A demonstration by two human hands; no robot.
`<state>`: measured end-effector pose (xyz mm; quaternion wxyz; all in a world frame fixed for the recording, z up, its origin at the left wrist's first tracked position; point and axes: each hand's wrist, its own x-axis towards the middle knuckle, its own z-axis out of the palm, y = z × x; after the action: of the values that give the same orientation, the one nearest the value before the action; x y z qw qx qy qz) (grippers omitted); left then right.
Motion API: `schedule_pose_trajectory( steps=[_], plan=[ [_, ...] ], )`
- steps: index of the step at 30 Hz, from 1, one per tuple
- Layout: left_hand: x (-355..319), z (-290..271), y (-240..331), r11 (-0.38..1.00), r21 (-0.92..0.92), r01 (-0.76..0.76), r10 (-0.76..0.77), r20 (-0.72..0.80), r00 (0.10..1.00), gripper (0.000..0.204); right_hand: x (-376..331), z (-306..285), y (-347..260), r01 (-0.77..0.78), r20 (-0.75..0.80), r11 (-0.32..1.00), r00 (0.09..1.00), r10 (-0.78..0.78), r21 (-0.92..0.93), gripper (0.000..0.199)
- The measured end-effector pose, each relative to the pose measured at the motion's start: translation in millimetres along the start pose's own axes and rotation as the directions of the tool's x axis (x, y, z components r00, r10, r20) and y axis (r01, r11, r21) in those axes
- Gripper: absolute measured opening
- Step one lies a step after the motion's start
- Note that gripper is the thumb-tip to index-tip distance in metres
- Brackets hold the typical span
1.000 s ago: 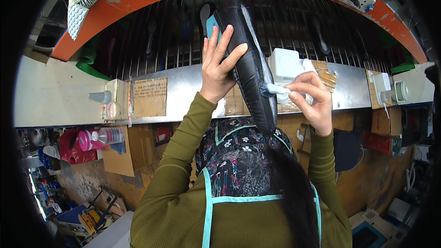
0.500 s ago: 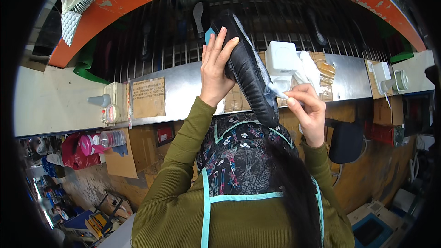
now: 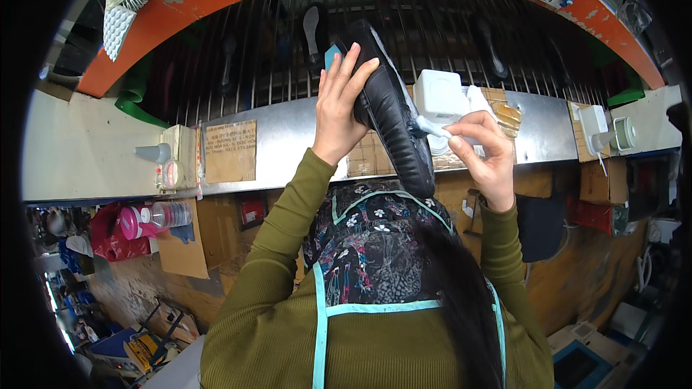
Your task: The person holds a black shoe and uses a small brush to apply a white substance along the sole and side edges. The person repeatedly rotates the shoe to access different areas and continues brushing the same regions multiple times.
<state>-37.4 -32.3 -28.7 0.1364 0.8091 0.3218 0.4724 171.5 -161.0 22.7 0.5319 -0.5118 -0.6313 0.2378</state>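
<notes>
I see the left hand point(image 3: 340, 112) holding a black shoe point(image 3: 391, 104) at its left side, the fingers a little apart and laid up along it toward the far end. The shoe is held slantwise over the metal counter point(image 3: 285, 140), its rounded toe pointing back toward the person's apron point(image 3: 378, 245) and its other end up by the dark metal bars point(image 3: 267, 65). A pale strip runs down the edge of the shoe that faces right.

In the right hand point(image 3: 486, 155) I make out a small brush point(image 3: 434, 128), its pale handle pinched narrowly between thumb and fingertips. The brush's dark end touches that right edge, partway down toward the toe.

Just beyond the brush I have a white container point(image 3: 440, 94) standing on the counter, with a brown pad point(image 3: 509, 121) to its right. On my left, a piece of cardboard point(image 3: 230, 151) lies flat, with a grey cone point(image 3: 153, 152) farther out. Up among the bars, I see a black sole point(image 3: 311, 32) left of the shoe.
</notes>
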Motion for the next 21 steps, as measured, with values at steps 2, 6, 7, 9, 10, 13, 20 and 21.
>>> schedule_pose_trajectory(
  steps=[2,6,7,9,10,13,20,21],
  plan=[
    [1.4,-0.5,-1.1,1.0,-0.012,0.009,-0.009,0.001,1.0,0.084,-1.0,-2.4,-0.9,-0.013,0.028,0.999,1.0,0.012,0.036,0.014],
    [2.2,-1.5,-2.3,0.999,-0.029,0.033,-0.033,0.005,0.999,0.084,-6.0,-6.0,1.8,-0.017,0.065,0.997,0.998,0.012,0.07,0.014],
    [2.3,-1.7,-3.0,0.999,-0.028,0.043,-0.042,0.01,0.999,0.085,-7.1,-6.3,2.0,-0.019,0.07,0.997,0.997,0.014,0.074,0.014],
    [2.5,-1.4,-4.5,0.998,-0.033,0.062,-0.061,0.021,0.998,0.086,-9.0,-7.5,1.6,-0.027,0.077,0.996,0.997,0.021,0.079,0.014],
    [2.7,-1.6,-4.7,0.997,-0.032,0.073,-0.072,0.032,0.997,0.087,-9.3,-8.3,1.7,-0.022,0.077,0.997,0.997,0.017,0.071,0.014],
    [1.5,-1.7,-5.7,0.994,-0.039,0.105,-0.102,0.065,0.993,0.091,-10.2,-9.9,2.0,-0.018,0.077,0.998,0.997,0.013,0.061,0.015],
    [1.4,2.5,-3.5,0.978,-0.142,0.153,-0.139,0.1,0.985,0.088,-4.0,-10.7,-3.3,0.006,0.054,0.998,0.998,-0.009,0.06,0.015],
    [1.7,2.9,-2.1,0.979,-0.147,0.144,-0.131,0.097,0.987,0.086,-2.5,-10.8,-3.8,0.013,0.049,0.998,0.999,-0.016,0.065,0.015]
  ],
)
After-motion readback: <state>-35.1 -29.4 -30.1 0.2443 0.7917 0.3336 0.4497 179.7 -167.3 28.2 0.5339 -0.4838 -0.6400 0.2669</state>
